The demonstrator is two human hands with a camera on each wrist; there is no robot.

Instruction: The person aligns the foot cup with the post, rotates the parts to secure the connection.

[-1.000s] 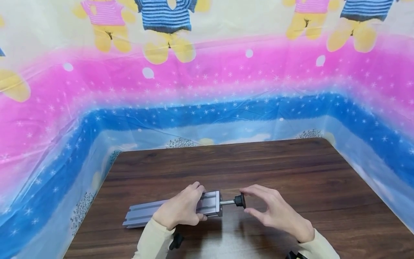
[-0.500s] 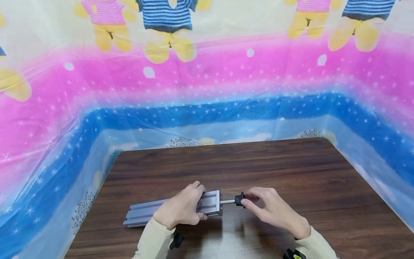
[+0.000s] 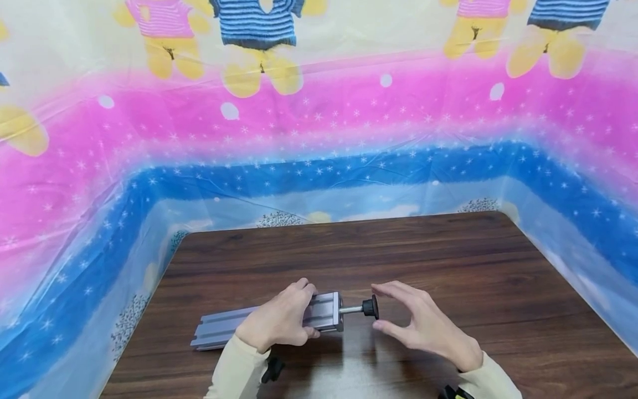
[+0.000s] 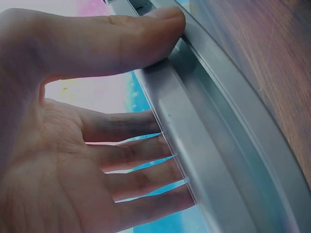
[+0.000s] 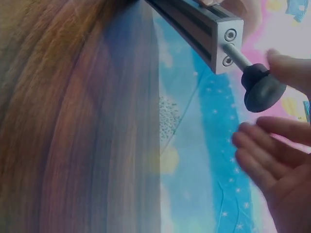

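Observation:
A grey aluminium profile [image 3: 224, 325] lies lengthwise over the table, with long slots along its sides. My left hand [image 3: 279, 318] grips it near its right end, thumb [image 4: 160, 34] on the near face and fingers reaching across to the far side. From its end plate [image 5: 233, 25], which carries two screws, a threaded rod [image 3: 351, 310] sticks out to a black levelling foot [image 3: 371, 307]. My right hand [image 3: 426, 324] is spread around the foot's round base, thumb below and fingers above in the head view. In the right wrist view, the fingers stand apart from the foot.
Under the work is a dark wood-grain table [image 3: 423, 249]. A printed cloth [image 3: 319, 177] in pink and blue hangs round its back and sides. Dark devices sit at both wrists, the left one [image 3: 272, 370] just over the table.
Half a second ago my right thumb and fingers were closed in on the foot; now they are spread apart again. My left hand and the profile have stayed in place.

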